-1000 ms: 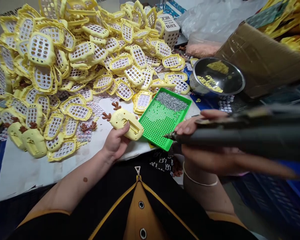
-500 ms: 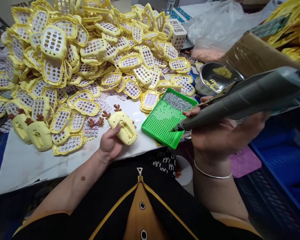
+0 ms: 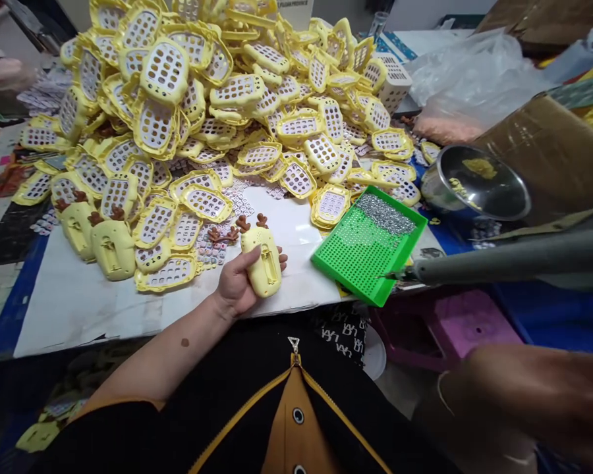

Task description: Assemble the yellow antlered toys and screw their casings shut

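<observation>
My left hand (image 3: 238, 283) is closed around a pale yellow toy phone (image 3: 265, 266) with brown antlers, its back with an open battery recess facing up. The thumb lies across the phone's left side and fingertips show on its right. At the lower right, my right hand (image 3: 548, 388) is smeared by motion and its fingers cannot be made out. It is apart from the grey electric screwdriver (image 3: 499, 257), whose bit points left over the near edge of the green perforated tray (image 3: 346, 263). Small silver screws (image 3: 386, 214) lie at the tray's far end.
A big heap of yellow phone shells with white inserts (image 3: 217, 112) covers the table's back. Two antlered phones (image 3: 112, 247) lie at the left, with loose brown antlers (image 3: 222, 235) nearby. A steel bowl (image 3: 474, 184), a cardboard box (image 3: 538, 151) and a pink stool (image 3: 464, 319) are on the right.
My right hand has let go of the screwdriver and moved down to the right. The left hand still holds the phone, now turned more upright. The view has swung left.
</observation>
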Action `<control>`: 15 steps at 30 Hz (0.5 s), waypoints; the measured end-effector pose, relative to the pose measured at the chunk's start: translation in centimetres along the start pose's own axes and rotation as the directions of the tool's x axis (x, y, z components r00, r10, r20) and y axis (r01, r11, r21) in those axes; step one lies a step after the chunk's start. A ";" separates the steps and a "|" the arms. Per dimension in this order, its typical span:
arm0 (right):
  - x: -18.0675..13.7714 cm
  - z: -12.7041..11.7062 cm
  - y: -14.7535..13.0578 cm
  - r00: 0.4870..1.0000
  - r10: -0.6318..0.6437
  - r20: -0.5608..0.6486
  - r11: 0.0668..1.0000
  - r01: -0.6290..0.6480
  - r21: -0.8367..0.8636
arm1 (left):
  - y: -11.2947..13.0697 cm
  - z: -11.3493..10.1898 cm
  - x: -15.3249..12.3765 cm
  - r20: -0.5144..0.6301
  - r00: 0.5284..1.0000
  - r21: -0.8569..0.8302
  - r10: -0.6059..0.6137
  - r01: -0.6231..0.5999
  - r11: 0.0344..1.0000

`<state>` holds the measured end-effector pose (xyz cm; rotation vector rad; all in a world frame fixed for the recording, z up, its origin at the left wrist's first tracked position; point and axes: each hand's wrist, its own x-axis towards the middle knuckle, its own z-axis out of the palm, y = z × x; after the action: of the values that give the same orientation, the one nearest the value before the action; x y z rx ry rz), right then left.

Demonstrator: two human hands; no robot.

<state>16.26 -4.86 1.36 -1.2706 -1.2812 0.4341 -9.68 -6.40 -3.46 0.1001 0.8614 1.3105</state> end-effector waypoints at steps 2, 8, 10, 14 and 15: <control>-2.2 1.4 -0.7 0.972 -0.186 0.146 0.982 0.187 0.007 | -0.2 0.1 -0.1 -0.040 0.998 0.031 0.056 -0.055 0.998; -6.9 9.2 0.1 0.509 -0.211 0.834 0.945 0.326 0.040 | -1.2 0.5 -0.7 -0.035 0.993 0.084 0.115 -0.112 0.990; -7.5 10.6 0.8 0.442 -0.201 0.874 0.950 0.306 0.064 | -1.4 0.3 -1.1 -0.020 0.992 0.067 0.122 -0.120 0.991; -7.9 10.8 1.3 0.516 -0.259 0.816 0.908 0.418 0.024 | -1.6 0.1 -1.8 0.041 0.990 0.105 0.132 -0.135 0.985; -7.9 10.5 1.4 0.560 -0.265 0.785 0.897 0.443 -0.013 | -1.5 0.1 -1.9 0.071 0.991 0.129 0.112 -0.121 0.984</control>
<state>5.15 -6.22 -5.64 -0.9491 -2.3376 0.5847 -8.40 -8.45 -3.29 0.3001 0.8989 1.3507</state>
